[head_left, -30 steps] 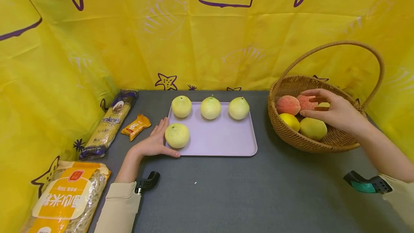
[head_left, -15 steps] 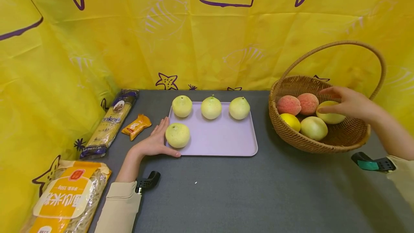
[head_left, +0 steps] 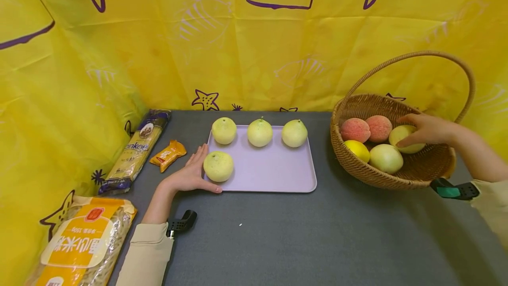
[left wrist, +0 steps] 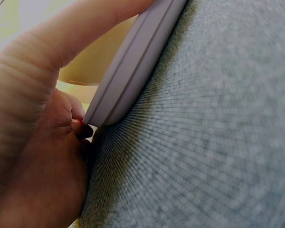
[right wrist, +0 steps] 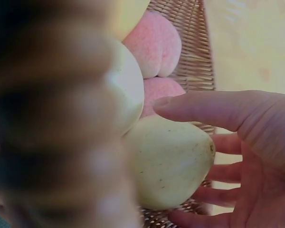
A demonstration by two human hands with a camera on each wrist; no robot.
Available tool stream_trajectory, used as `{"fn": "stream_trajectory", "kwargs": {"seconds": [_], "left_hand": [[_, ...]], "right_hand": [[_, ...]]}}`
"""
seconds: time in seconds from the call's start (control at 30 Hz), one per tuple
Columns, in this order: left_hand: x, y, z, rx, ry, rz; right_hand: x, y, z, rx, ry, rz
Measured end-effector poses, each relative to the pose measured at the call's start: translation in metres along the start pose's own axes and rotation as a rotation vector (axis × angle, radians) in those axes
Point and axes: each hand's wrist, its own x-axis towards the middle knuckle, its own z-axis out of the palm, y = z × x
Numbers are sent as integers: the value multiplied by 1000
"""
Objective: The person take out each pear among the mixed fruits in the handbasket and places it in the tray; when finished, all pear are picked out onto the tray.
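My left hand (head_left: 190, 174) lies with straight fingers along the left edge of the lilac tray (head_left: 270, 167), its thumb at the front edge. Beside it on the tray is a round yellow-green fruit (head_left: 218, 166); three similar fruits (head_left: 259, 133) stand in a row at the back. My right hand (head_left: 430, 129) reaches into the wicker basket (head_left: 440, 167), around a pale green fruit (right wrist: 173, 164). The thumb (right wrist: 199, 107) spans its upper side in the right wrist view, and the fingers pass behind it, tips partly hidden. A gap shows between fruit and palm.
Also in the basket are two pink peaches (head_left: 355, 130), a yellow lemon (head_left: 357, 150) and another pale green fruit (head_left: 386, 159). Its tall handle (head_left: 428, 53) arches above. Left of the tray lie an orange packet (head_left: 168, 155), a noodle pack (head_left: 135, 151) and a large bag (head_left: 85, 242).
My right hand has moved right, away from above the peaches, and lowered around the pale green fruit at the basket's right. The left hand and tray have stayed in place.
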Motion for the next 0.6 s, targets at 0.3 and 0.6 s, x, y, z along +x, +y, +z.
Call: {"fn": "stream_trajectory", "kwargs": {"seconds": [0.3, 0.6], "left_hand": [[0, 1, 0, -2, -2, 2], [0, 2, 1, 3, 1, 10]], "right_hand": [[-1, 3, 1, 10, -49, 15], [1, 5, 1, -49, -23, 15]]}}
